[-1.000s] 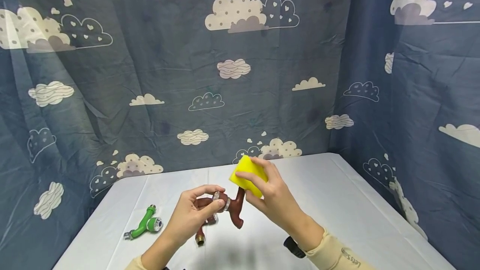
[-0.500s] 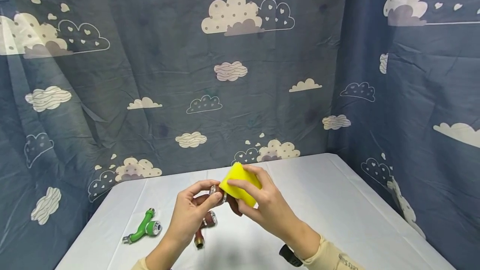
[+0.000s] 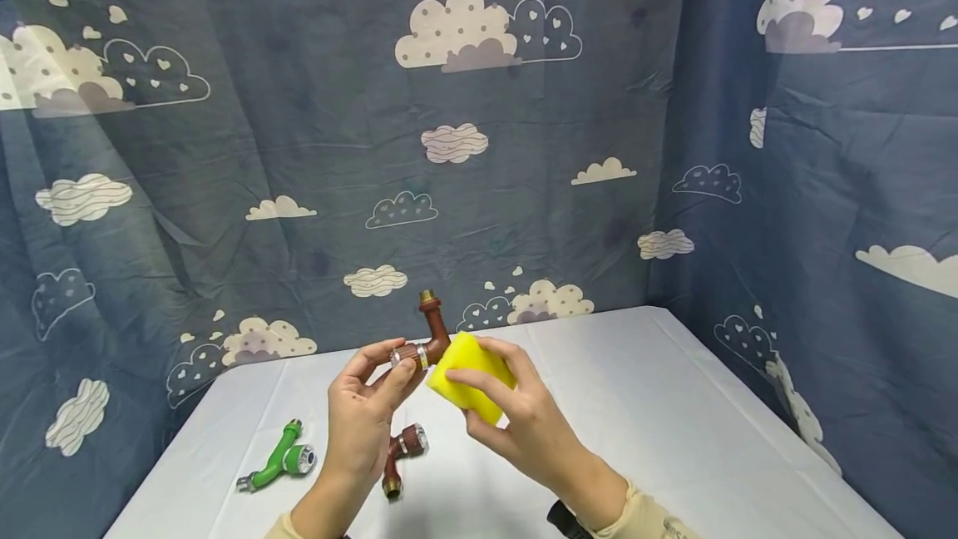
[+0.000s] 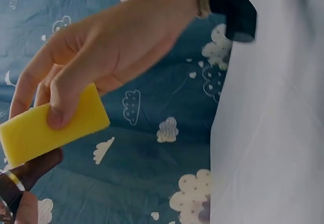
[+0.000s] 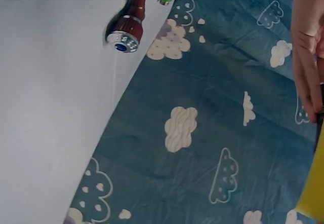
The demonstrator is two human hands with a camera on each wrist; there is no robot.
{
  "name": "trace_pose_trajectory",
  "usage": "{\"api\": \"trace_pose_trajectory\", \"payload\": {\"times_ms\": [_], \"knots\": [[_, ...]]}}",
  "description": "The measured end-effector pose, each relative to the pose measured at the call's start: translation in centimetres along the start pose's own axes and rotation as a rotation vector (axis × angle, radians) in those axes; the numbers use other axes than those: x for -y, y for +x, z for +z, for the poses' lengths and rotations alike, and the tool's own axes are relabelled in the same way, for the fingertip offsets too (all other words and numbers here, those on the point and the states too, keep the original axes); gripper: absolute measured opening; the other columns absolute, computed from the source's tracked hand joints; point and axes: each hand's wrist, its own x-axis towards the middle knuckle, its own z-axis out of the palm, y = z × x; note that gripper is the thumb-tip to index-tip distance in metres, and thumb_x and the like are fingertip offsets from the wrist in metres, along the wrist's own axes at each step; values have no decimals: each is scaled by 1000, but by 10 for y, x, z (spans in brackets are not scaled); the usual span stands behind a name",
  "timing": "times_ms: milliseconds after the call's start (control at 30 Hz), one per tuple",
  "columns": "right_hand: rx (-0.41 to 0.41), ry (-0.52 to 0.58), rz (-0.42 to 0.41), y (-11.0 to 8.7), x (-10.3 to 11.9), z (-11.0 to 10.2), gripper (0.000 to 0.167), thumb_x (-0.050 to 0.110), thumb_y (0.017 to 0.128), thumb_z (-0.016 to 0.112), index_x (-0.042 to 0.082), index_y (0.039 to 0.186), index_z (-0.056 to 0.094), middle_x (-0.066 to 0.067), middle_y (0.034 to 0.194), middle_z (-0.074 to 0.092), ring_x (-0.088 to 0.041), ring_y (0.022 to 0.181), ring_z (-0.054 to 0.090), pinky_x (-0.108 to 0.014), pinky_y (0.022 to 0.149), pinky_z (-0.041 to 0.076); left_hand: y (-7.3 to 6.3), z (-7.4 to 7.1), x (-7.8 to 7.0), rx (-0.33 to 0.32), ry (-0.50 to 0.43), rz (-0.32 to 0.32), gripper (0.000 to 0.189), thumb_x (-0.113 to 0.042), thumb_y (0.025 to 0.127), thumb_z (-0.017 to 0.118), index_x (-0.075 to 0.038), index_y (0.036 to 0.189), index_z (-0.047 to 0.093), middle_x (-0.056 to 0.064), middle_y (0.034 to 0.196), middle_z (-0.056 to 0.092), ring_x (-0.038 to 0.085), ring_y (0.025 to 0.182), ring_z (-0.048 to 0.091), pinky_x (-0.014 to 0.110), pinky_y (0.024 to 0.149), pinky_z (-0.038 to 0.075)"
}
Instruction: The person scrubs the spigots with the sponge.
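Note:
In the head view my left hand (image 3: 359, 422) holds a brown tap (image 3: 436, 327) by its ribbed knob, thumb and fingers around it. The tap is raised over the table, its brass threaded end pointing up. My right hand (image 3: 535, 422) grips a yellow sponge (image 3: 479, 368) between thumb and fingers, and the sponge overlaps the tap's spout side. From the left wrist, the sponge (image 4: 55, 127) appears just above the dark tap (image 4: 43, 171), with the right hand (image 4: 111, 44) on top. At the right wrist view's edge, part of the left hand (image 5: 308, 46) shows.
A second brown tap (image 3: 397, 460) lies on the white table (image 3: 636, 439) below the hands. Left of it is a green tap (image 3: 280, 460). A dark blue curtain (image 3: 337, 123) with cloud prints stands behind and at the sides. A black strap (image 3: 566, 520) sits at the right wrist.
The held tap has turned so its threaded end points up, and it has moved slightly left. The sponge has moved left and down along it with my right hand.

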Motion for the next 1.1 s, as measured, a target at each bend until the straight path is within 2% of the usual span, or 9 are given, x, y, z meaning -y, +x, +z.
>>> {"api": "trace_pose_trajectory", "payload": {"times_ms": [100, 233, 300, 367, 533, 600, 667, 800, 1100], "knots": [[-38, 47, 52, -3, -1, 4, 63, -4, 77, 84, 19, 134, 71, -19, 146, 52, -33, 123, 61, -40, 93, 68, -1, 1, 1, -38, -74, -13, 25, 7, 100, 70, 2, 124, 68, 9, 117, 64, 19, 107, 78, 39, 100, 64], [-111, 147, 153, -4, -3, 9, 57, -3, 82, 80, 16, 134, 70, -17, 145, 53, -30, 123, 62, -34, 95, 66, -2, 6, 2, -73, -169, -45, 22, 4, 102, 69, -5, 121, 70, 6, 117, 62, 17, 107, 77, 38, 103, 63], [-134, 257, 246, -3, -3, 12, 53, -3, 87, 77, 14, 136, 68, -16, 144, 55, -25, 124, 62, -30, 99, 64, -3, 9, 3, -91, -213, -58, 20, 3, 103, 68, -7, 120, 70, 6, 116, 60, 17, 106, 76, 38, 104, 63], [-148, 438, 379, 0, 0, 13, 48, -2, 94, 71, 11, 139, 63, -13, 142, 58, -20, 124, 64, -27, 100, 62, -4, 12, 5, -105, -257, -69, 20, 1, 104, 67, -9, 120, 71, 6, 115, 60, 18, 108, 76, 39, 105, 62], [-192, 1070, 791, 14, 10, 14, 44, 12, 110, 50, 13, 154, 42, -8, 148, 54, -17, 129, 62, -24, 108, 58, -5, 20, 10, -112, -374, -84, 18, -3, 106, 66, -5, 124, 68, 5, 112, 65, 17, 110, 76, 38, 107, 60], [-207, 1252, 905, 19, 13, 13, 47, 21, 113, 46, 16, 158, 35, -8, 153, 48, -20, 134, 58, -26, 114, 55, -5, 23, 12, -111, -410, -93, 17, -4, 106, 65, -5, 123, 69, 5, 110, 68, 16, 106, 77, 37, 106, 60], [-203, 1377, 975, 22, 14, 12, 51, 25, 114, 43, 18, 162, 29, -8, 158, 44, -21, 140, 54, -28, 118, 52, -7, 24, 14, -100, -420, -106, 16, -5, 107, 64, -6, 122, 70, 5, 110, 70, 15, 104, 77, 36, 105, 61], [-174, 1496, 1056, 25, 13, 10, 55, 28, 116, 39, 18, 167, 22, -10, 162, 36, -19, 145, 49, -28, 119, 51, -8, 23, 18, -32, -372, -119, 18, -6, 109, 62, -10, 123, 72, 4, 116, 71, 13, 106, 77, 36, 104, 61], [-131, 1494, 1115, 28, 1, 3, 51, 35, 115, 39, 20, 163, 32, -8, 155, 45, -17, 133, 59, -22, 112, 54, -6, 13, 27, 198, -261, -56, 28, 1, 108, 58, -13, 124, 76, -1, 113, 75, 10, 102, 77, 38, 102, 63]]}}
